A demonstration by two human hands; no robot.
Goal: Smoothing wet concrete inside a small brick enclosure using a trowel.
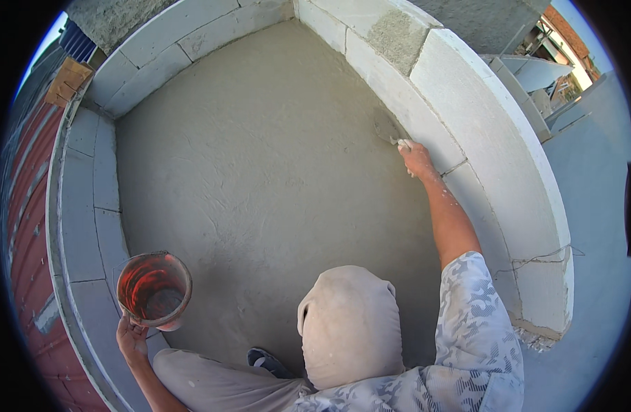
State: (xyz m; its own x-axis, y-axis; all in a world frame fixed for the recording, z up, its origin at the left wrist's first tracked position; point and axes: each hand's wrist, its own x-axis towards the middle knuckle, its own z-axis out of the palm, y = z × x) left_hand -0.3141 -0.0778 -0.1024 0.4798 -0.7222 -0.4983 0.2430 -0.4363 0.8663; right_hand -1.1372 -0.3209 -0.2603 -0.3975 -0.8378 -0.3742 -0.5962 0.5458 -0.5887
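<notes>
My right hand [417,159] reaches to the right side of the floor, its fingers closed round the handle of a trowel [385,126]. The trowel's blade lies against the wet grey mortar floor [274,151], close to the foot of the right block wall [404,103]. At the lower left, my left hand [132,338] grips a bucket [154,288] low on its near side. The bucket is tilted so that its mouth faces up toward me. Orange-red streaks and grey residue coat its inside.
Pale block walls enclose the floor, with the left wall [82,206] beside the bucket. A thin wire [535,259] sticks out of the right wall's near end. My bent knee [350,329] and dark shoe [268,362] are at the front. Red corrugated sheeting [34,261] lies beyond the left wall.
</notes>
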